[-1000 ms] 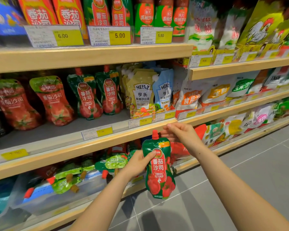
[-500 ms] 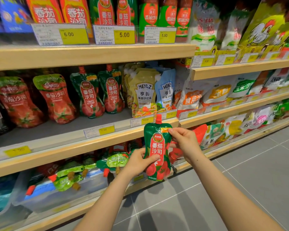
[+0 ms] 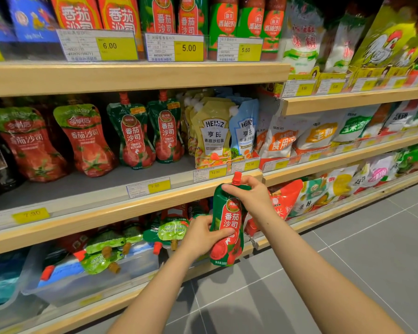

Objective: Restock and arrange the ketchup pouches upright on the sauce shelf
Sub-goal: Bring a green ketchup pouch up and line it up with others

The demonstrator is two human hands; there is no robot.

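Ketchup pouch (image 3: 227, 227) (upright) gripped between both hands.

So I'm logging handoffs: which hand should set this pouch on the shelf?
Probably the left hand: it wraps the pouch body. The right hand only pinches the top near the cap.

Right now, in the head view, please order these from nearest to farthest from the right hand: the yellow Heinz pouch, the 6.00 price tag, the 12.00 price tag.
From the right hand:
1. 12.00 price tag, just above-left on the shelf edge.
2. Yellow Heinz pouch, higher, on the middle shelf.
3. 6.00 price tag, far up-left, top shelf edge.
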